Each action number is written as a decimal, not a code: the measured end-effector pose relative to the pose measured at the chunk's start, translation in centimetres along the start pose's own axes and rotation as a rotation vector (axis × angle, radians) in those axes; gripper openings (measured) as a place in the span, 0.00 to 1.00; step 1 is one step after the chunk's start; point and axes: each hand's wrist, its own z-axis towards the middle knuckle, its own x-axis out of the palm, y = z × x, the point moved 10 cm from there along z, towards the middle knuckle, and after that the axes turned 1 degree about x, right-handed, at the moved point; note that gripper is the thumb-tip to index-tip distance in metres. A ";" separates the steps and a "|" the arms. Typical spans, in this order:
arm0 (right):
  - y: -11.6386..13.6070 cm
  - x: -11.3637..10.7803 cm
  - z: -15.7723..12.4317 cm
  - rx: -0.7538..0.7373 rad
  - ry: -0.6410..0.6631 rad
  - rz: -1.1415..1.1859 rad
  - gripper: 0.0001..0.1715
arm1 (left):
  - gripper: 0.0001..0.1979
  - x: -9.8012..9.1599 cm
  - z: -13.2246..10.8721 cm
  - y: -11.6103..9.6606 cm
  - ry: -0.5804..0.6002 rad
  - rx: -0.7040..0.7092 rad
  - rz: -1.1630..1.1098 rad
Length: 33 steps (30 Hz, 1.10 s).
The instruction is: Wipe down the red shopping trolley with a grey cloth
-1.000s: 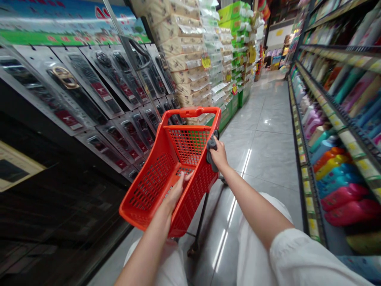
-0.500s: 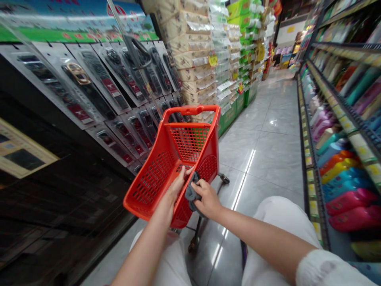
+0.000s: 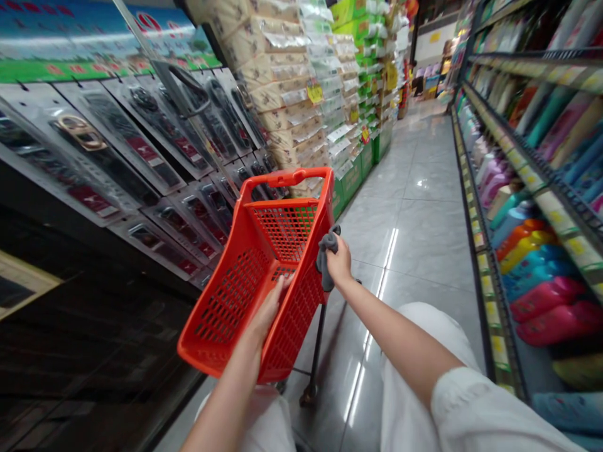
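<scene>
A red plastic shopping cart (image 3: pixel 294 323) with lattice walls stands tilted in my view, between my knees and the display on the left. My left hand (image 3: pixel 273 300) reaches inside its basket, along the inner face of the right wall. Its fingers look stretched out, though the rim partly hides them. Bunched in my right hand (image 3: pixel 340 258) is a dark grey cloth (image 3: pixel 326 254), held against the outer side of the same wall near the far corner. The fingers are wrapped round the cloth.
Packaged belts (image 3: pixel 141 138) hang on a rack at the left. Behind the cart rise stacked cartons (image 3: pixel 287 100) and green boxes (image 3: pixel 348 182). Shelves of bottles (image 3: pixel 532 270) line the right side. A shiny tiled aisle (image 3: pixel 409 207) runs between them.
My right hand has slid the cloth forward and up along the cart's outer side, toward the far corner. My left hand stays inside the basket. The view has shifted slightly to the right.
</scene>
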 end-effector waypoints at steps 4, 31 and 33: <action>0.6 0.4 1.8 -0.038 -0.029 0.027 0.34 | 0.33 -1.1 0.1 -0.1 -0.034 0.056 0.113; 0.2 0.8 -0.9 -0.077 0.126 0.100 0.39 | 0.34 -0.2 -1.4 -1.6 -0.049 0.069 0.354; 1.6 0.7 -3.9 -0.141 0.198 -0.001 0.38 | 0.34 -0.2 -1.4 -1.9 -0.070 0.090 0.378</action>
